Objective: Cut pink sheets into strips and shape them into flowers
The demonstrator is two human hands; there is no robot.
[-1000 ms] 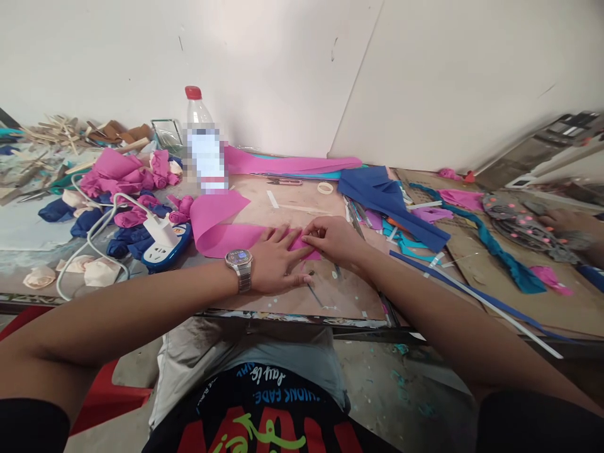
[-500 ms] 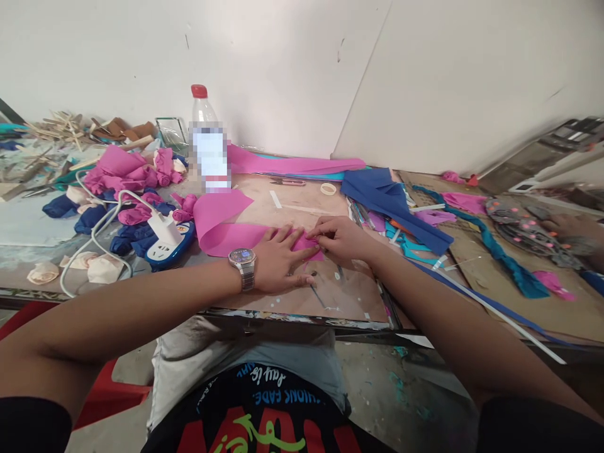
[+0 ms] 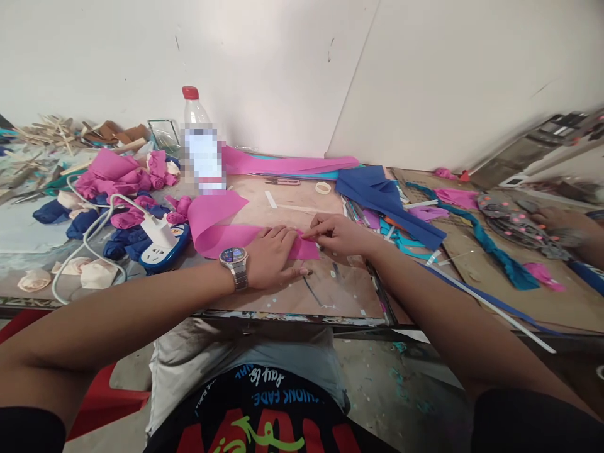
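We're laying the L hand point(image 3: 268, 255) open, palm down, on the pink strip point(image 3: 226, 239), fingers extended. We're bringing R hand point(image 3: 340, 234) thumb & index tips together at the strip nr its R end; can't tell if any fabric is caught betw. them. Strip is lying on the board point(image 3: 349, 283) in front of us, its L end curling back over. We're wearing a watch point(image 3: 233, 261) on L wrist. Beyond the hands, snips point(image 3: 282, 182) & tape ring point(image 3: 323, 187) are lying on the board; phone point(image 3: 206, 160) is standing in front of the bottle point(image 3: 195, 113). Socket point(image 3: 163, 251) is sitting to L, nr pink rosettes point(image 3: 113, 173). Blue cloth point(image 3: 377, 195) is lying to R. Far R, another person's hand point(image 3: 561, 220) is reaching to grey fabric point(image 3: 512, 223).
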